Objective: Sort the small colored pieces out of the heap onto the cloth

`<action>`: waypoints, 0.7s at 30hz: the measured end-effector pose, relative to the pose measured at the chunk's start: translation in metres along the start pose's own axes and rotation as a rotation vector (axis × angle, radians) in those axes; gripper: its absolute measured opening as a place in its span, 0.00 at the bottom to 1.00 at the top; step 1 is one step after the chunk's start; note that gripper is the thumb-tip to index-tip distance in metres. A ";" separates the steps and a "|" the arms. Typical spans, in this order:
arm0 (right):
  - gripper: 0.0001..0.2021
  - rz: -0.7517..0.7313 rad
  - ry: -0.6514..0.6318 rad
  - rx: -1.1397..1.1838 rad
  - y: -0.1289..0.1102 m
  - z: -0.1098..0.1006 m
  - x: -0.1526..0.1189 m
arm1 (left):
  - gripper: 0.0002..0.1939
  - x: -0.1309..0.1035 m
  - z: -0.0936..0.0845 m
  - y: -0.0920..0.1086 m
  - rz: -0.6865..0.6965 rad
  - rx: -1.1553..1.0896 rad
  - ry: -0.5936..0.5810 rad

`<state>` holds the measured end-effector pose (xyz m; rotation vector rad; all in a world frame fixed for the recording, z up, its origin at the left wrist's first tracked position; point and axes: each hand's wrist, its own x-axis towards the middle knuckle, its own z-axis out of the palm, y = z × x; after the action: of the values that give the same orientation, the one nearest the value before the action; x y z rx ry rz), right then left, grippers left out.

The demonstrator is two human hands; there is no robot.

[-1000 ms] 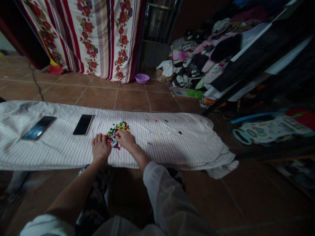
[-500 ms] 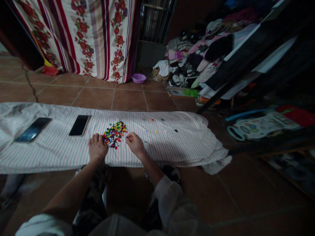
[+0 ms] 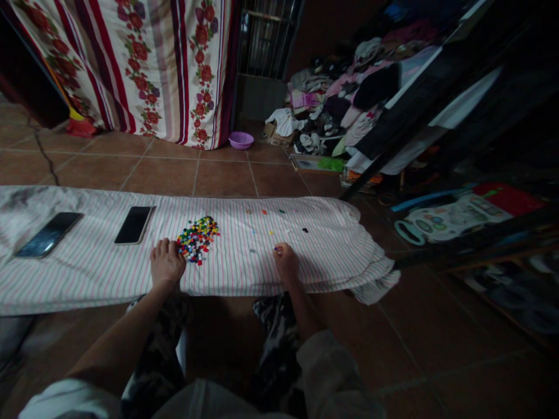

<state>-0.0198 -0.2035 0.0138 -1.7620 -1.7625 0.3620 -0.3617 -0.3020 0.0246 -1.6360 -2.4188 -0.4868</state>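
A pile of small coloured pieces (image 3: 198, 237), too small to name by kind, lies on a striped cloth (image 3: 227, 276). My left hand (image 3: 167, 261) rests palm down at the pile's left edge, fingers stretched over the cloth. Well to the right of the pile, my right hand (image 3: 287, 263) pinches a small dark blue piece (image 3: 276, 249) just over the cloth. Several pieces lie apart in loose rows beyond it, among them an orange piece (image 3: 264, 212), a yellow piece (image 3: 271, 233), a black group (image 3: 305, 230) and a grey piece (image 3: 252, 251).
Two dark-screened phones, one nearer (image 3: 134, 225) and one farther left (image 3: 50, 234), lie on the cloth. Beyond are a flowered curtain (image 3: 161, 70), a purple basin (image 3: 241, 139) and a heap of clothes (image 3: 336, 105). A dark slanting frame (image 3: 393, 142) stands at the right.
My right hand has moved from the pile's right edge rightward across the cloth, carrying the dark blue piece. My left hand stays beside the pile. The whole view has shifted slightly.
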 end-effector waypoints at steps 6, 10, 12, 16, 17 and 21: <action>0.10 -0.038 0.015 -0.030 0.011 0.010 -0.003 | 0.16 0.000 -0.002 0.001 0.007 0.036 -0.002; 0.10 -0.048 0.030 0.009 0.017 0.012 -0.005 | 0.16 0.000 -0.002 0.001 0.003 0.034 -0.004; 0.11 -0.057 0.032 0.027 0.019 0.012 -0.007 | 0.17 0.000 -0.002 0.001 0.005 0.030 -0.001; 0.12 -0.073 0.029 0.055 0.020 0.010 -0.009 | 0.17 0.000 -0.001 0.000 0.000 0.026 -0.004; 0.13 -0.075 0.031 0.061 0.020 0.009 -0.009 | 0.17 0.000 -0.001 0.000 -0.002 0.022 -0.006; 0.16 -0.071 0.061 0.080 0.018 0.006 -0.010 | 0.17 -0.001 0.000 0.000 -0.013 0.002 -0.006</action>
<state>-0.0095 -0.2107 -0.0037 -1.6338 -1.7384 0.3407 -0.3612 -0.3024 0.0249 -1.6248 -2.4349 -0.4825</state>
